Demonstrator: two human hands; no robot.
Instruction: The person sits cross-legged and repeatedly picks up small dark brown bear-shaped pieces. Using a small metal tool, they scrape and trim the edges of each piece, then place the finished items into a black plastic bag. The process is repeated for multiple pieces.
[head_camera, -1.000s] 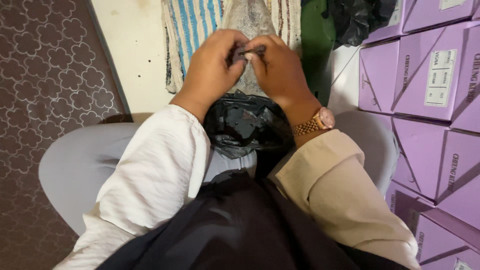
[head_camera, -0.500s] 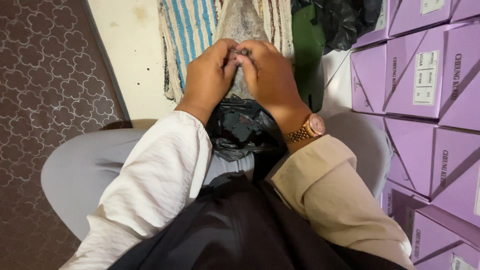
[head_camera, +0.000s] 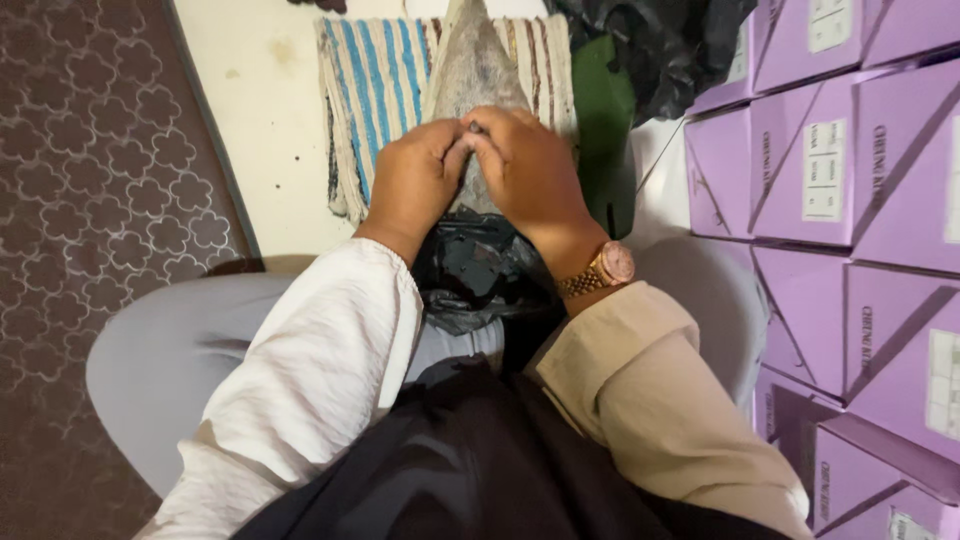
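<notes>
Small dark item (head_camera: 472, 128) sits pinched between fingertips of both hands, held over a grey fabric piece (head_camera: 470, 70) and striped cloth (head_camera: 375, 90). Left hand (head_camera: 415, 185) and right hand (head_camera: 530, 170) touch at the thumbs, both closed on it. Black plastic bag (head_camera: 475, 275) on lap below. Purple boxes (head_camera: 850, 170) stacked right.

Glossy crinkled plastic bag (head_camera: 478, 275), matt woven cloth mat (head_camera: 375, 90), smooth purple card boxes (head_camera: 850, 170).
</notes>
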